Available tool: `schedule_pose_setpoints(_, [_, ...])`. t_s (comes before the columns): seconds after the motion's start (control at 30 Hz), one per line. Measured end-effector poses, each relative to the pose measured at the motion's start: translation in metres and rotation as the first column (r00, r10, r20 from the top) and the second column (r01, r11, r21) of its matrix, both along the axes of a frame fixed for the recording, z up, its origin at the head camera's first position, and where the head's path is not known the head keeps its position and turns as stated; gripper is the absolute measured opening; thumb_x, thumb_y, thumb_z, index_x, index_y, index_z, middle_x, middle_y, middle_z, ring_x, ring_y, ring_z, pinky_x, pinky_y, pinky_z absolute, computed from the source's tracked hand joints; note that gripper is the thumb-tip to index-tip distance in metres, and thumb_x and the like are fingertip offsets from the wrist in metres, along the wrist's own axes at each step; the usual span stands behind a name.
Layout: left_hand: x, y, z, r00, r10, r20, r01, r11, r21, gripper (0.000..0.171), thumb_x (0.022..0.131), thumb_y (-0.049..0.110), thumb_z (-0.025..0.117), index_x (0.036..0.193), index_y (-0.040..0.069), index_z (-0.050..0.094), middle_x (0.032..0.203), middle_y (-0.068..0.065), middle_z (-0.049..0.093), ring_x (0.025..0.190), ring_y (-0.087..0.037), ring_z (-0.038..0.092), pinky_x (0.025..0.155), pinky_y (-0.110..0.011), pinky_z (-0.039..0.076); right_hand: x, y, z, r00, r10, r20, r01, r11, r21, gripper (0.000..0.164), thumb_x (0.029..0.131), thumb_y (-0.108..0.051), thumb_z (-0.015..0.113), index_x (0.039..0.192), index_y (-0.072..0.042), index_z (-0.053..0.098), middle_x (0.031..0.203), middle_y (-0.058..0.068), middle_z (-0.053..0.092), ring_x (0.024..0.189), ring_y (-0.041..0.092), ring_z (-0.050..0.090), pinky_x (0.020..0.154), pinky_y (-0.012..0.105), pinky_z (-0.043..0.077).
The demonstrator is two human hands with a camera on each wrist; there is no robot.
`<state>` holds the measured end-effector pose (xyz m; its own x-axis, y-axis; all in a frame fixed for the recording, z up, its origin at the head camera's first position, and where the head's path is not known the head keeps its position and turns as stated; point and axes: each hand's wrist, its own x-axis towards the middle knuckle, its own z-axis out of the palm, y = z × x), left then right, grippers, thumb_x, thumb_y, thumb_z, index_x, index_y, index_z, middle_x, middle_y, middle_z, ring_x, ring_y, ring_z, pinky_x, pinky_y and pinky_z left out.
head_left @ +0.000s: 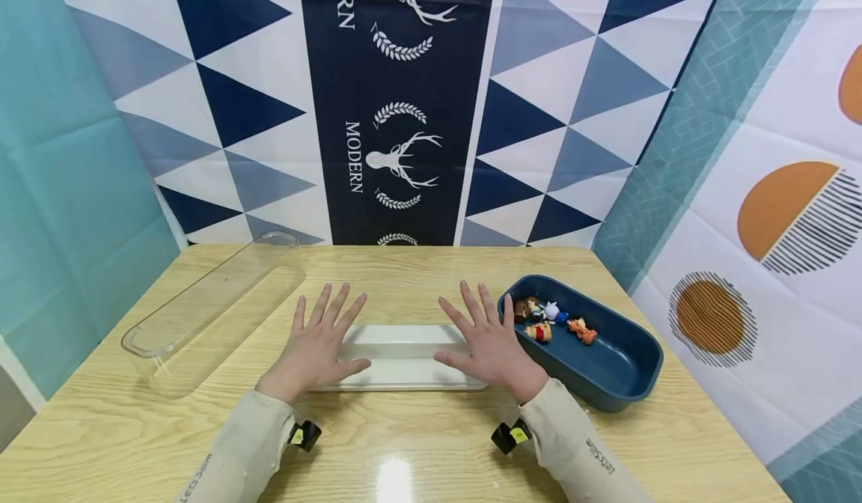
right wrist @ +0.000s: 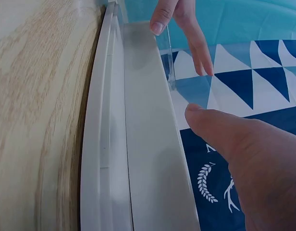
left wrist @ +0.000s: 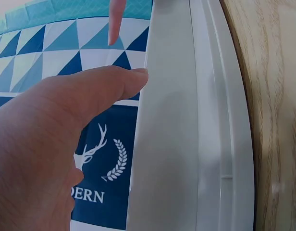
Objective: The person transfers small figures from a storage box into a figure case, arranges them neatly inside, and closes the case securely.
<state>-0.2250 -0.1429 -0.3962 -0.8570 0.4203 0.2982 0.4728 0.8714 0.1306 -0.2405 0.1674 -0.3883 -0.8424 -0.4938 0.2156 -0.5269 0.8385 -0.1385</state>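
Note:
A long white plastic piece (head_left: pixel 411 376) with a stepped profile lies across the middle of the table. My left hand (head_left: pixel 319 349) spreads its fingers over the left end of this piece, palm down. Over the right end is my right hand (head_left: pixel 490 349), its fingers likewise fanned out and its fingertips close to the blue bin. Neither hand grips anything. In the left wrist view, the left thumb (left wrist: pixel 109 82) overlaps the edge of the white piece (left wrist: pixel 172 144). The right wrist view has the right thumb (right wrist: pixel 225 127) beside that piece's far edge.
A clear plastic bin (head_left: pixel 222 293) stands at the left of the wooden table (head_left: pixel 404 443). At the right, a dark blue bin (head_left: pixel 606 368) holds several small toy figures (head_left: pixel 552 314) toward its far end. Patterned cloth (head_left: pixel 404 114) hangs behind the table.

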Motion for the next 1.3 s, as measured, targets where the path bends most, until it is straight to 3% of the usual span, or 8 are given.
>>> schedule_pose_setpoints(0.3, [0.0, 0.0, 0.001, 1.0, 0.001, -0.003, -0.001, 1.0, 0.001, 0.097, 0.085, 0.053, 0.072, 0.159, 0.013, 0.025, 0.164, -0.018, 0.014, 0.149, -0.042, 0.009, 0.115, -0.069, 0.004, 0.0, 0.001, 0.0, 1.0, -0.01, 0.021, 0.01, 1.0, 0.025, 0.084, 0.092, -0.059, 0.06, 0.159, -0.022, 0.027, 0.165, 0.017, 0.003, 0.149, 0.043, -0.004, 0.111, 0.073, -0.009])
schedule_pose_setpoints(0.53, [0.0, -0.002, 0.003, 1.0, 0.008, 0.025, -0.008, 1.0, 0.01, 0.097, 0.086, 0.052, 0.071, 0.159, 0.013, 0.022, 0.164, -0.018, 0.013, 0.149, -0.042, 0.008, 0.116, -0.068, 0.002, 0.0, 0.004, 0.002, 1.0, -0.009, 0.03, 0.007, 0.998, 0.059, 0.083, 0.092, -0.054, 0.064, 0.159, -0.021, 0.028, 0.165, 0.018, 0.006, 0.149, 0.043, 0.002, 0.112, 0.073, -0.002])
schedule_pose_setpoints(0.9, [-0.004, -0.015, 0.003, 0.991, -0.045, 0.129, 0.024, 0.986, 0.165, 0.105, 0.085, 0.047, 0.075, 0.161, 0.012, 0.012, 0.163, -0.021, 0.011, 0.148, -0.044, 0.007, 0.115, -0.069, 0.004, 0.001, 0.013, 0.016, 1.0, -0.005, 0.012, 0.004, 1.0, 0.014, 0.085, 0.089, -0.047, 0.072, 0.158, -0.02, 0.03, 0.165, 0.017, 0.007, 0.15, 0.042, 0.002, 0.113, 0.073, 0.001])
schedule_pose_setpoints(1.07, [-0.006, -0.026, -0.002, 0.983, -0.079, 0.164, 0.038, 0.971, 0.238, 0.108, 0.083, 0.046, 0.077, 0.16, 0.009, 0.011, 0.159, -0.028, 0.02, 0.144, -0.05, 0.016, 0.112, -0.071, 0.012, 0.005, 0.018, 0.028, 1.0, -0.016, -0.001, 0.016, 1.0, 0.013, 0.085, 0.088, -0.045, 0.074, 0.158, -0.02, 0.031, 0.165, 0.017, 0.008, 0.149, 0.042, 0.003, 0.113, 0.073, 0.003])
schedule_pose_setpoints(1.3, [-0.004, -0.039, -0.009, 0.955, -0.103, 0.28, -0.004, 0.933, 0.36, 0.117, 0.08, 0.042, 0.082, 0.161, 0.011, 0.003, 0.158, -0.029, 0.019, 0.142, -0.054, 0.016, 0.107, -0.077, 0.016, 0.012, 0.021, 0.045, 0.997, -0.008, -0.072, 0.008, 1.0, 0.008, 0.084, 0.087, -0.042, 0.076, 0.156, -0.018, 0.034, 0.163, 0.02, 0.015, 0.148, 0.044, 0.009, 0.111, 0.075, 0.008])
